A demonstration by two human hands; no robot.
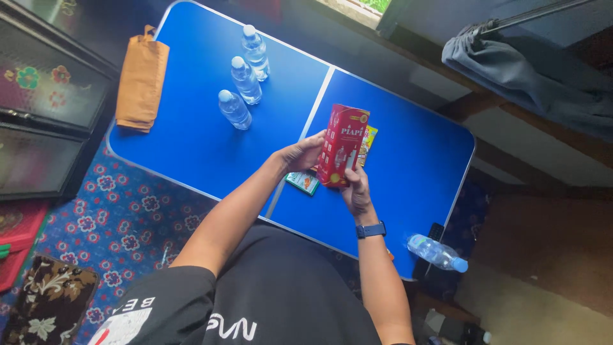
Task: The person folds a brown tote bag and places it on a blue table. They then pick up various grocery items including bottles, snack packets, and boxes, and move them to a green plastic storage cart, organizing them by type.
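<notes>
Both my hands hold a tall red carton (343, 144) upright above a blue folding table (191, 140). My left hand (301, 155) grips its left side, and my right hand (355, 190), with a dark blue watch on the wrist, holds it from below. Behind the carton a yellow packet (368, 140) peeks out. A small green packet (302, 182) lies flat on the table under my left hand.
Three clear water bottles (245, 81) stand at the table's far left part. An orange-brown cloth bag (140, 80) lies on the left edge. Another water bottle (438, 253) lies on its side at the right corner. A grey cloth (523, 70) hangs at upper right. Patterned blue carpet (121, 220) covers the floor.
</notes>
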